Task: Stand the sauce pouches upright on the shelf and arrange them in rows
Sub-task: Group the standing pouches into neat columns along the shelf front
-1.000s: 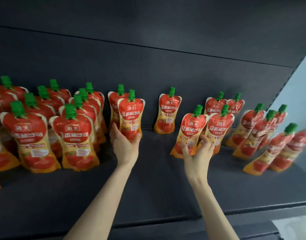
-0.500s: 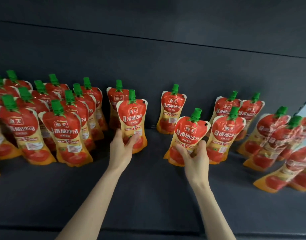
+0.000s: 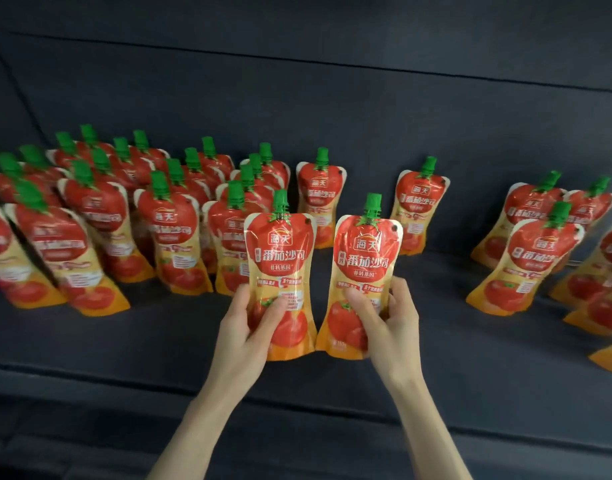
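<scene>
Right now each of my hands has one sauce pouch. My left hand is wrapped round the lower half of the first pouch, thumb across its front. My right hand grips the lower half of the second pouch the same way. Both pouches are upright, green caps up and labels toward me. They sit side by side, nearly touching, just right of the packed block of standing pouches and nearer to me than its front row. Whether their bases rest on the shelf I cannot tell.

I judge this the carrying step: two pouches brought over to extend the block. Next, I think, they need setting down at the block's right edge, in line with its front row, with bases spread flat so they stand when I let go. Further right of the block, two single pouches stand at the back. Beyond them a loose cluster leans, and those look left to do.
</scene>
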